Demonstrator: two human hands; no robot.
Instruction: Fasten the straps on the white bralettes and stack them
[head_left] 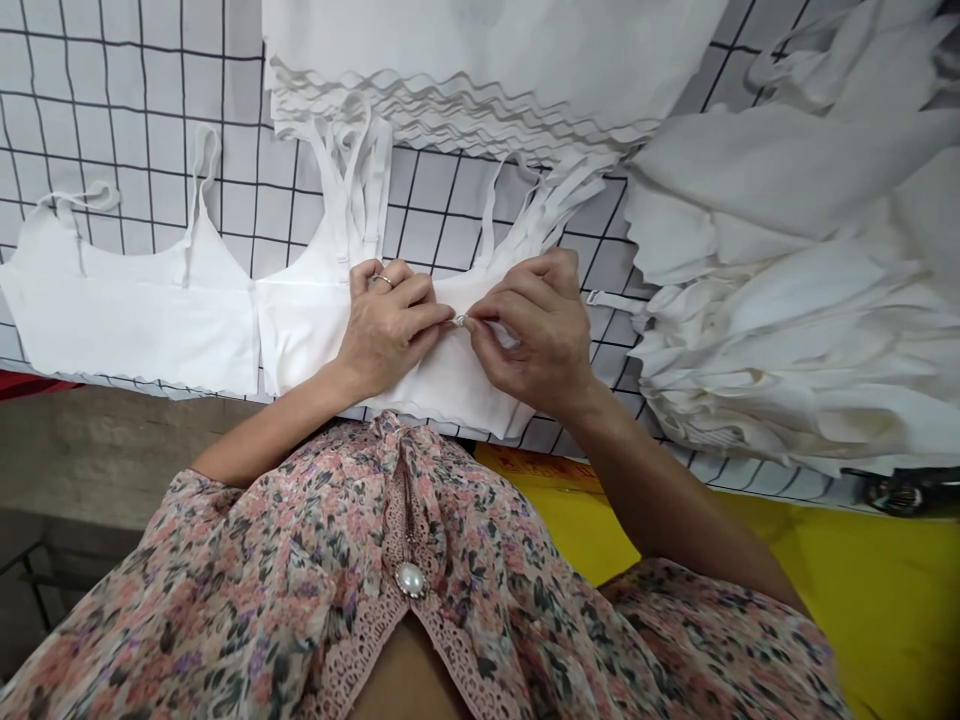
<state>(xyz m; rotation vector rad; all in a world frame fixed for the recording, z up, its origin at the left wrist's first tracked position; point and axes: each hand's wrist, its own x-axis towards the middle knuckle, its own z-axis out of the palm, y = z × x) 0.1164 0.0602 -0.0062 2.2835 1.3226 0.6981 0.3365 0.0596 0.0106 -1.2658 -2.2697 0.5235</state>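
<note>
A white strappy crop top (442, 385) lies flat on the black-gridded white table cover (112, 120), right in front of me. My left hand (386, 325), with a ring on one finger, rests on the top with its fingers pinched together. My right hand (536, 330) meets it from the right, also pinched. Between the two sets of fingertips sits a tiny pale thing, too small to name. A second white crop top (135, 310) lies flat just to the left, its straps spread upward.
A neat stack of white garments (480, 70) lies at the back centre with straps hanging down. A loose heap of white garments (802, 300) fills the right side. Yellow material (862, 590) lies below the table edge. A dark metal object (896, 492) sits at the right edge.
</note>
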